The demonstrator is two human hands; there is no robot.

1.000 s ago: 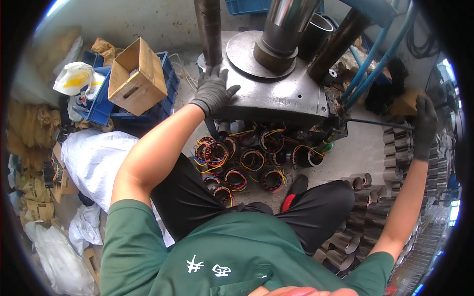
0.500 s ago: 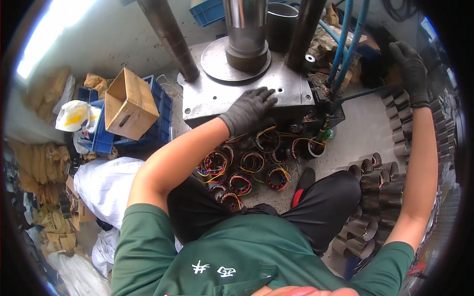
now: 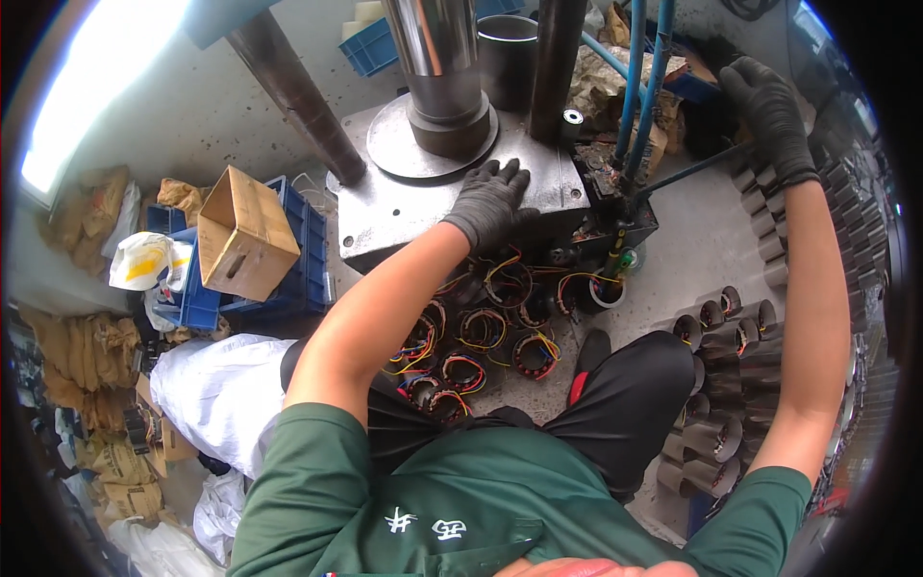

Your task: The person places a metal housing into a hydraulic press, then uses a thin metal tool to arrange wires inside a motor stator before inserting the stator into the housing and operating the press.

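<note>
My left hand (image 3: 490, 204), in a dark glove, lies on the front part of the metal press bed (image 3: 370, 216). Its fingers are spread and it holds nothing. Just behind it, the shiny press ram (image 3: 437, 82) stands over a round plate (image 3: 385, 146) on the bed. Out to the far right, my gloved right hand (image 3: 769, 115) is raised with its fingers stretched out. A thin dark lever rod (image 3: 697, 171) runs from the machine's side to this hand's palm. The underside of the palm is hidden.
Wound stator cores (image 3: 483, 329) with coloured wires stand on the floor below the bed. Several rows of metal cylinders (image 3: 716, 438) are at the right. Blue hoses (image 3: 635, 87) hang by the press. A cardboard box (image 3: 252, 236) sits on blue crates (image 3: 310, 245) at the left.
The view has shifted, so the press appears farther left. My left hand has moved slightly right and farther onto the bed, its fingers more spread. My right hand stays by the lever rod.
</note>
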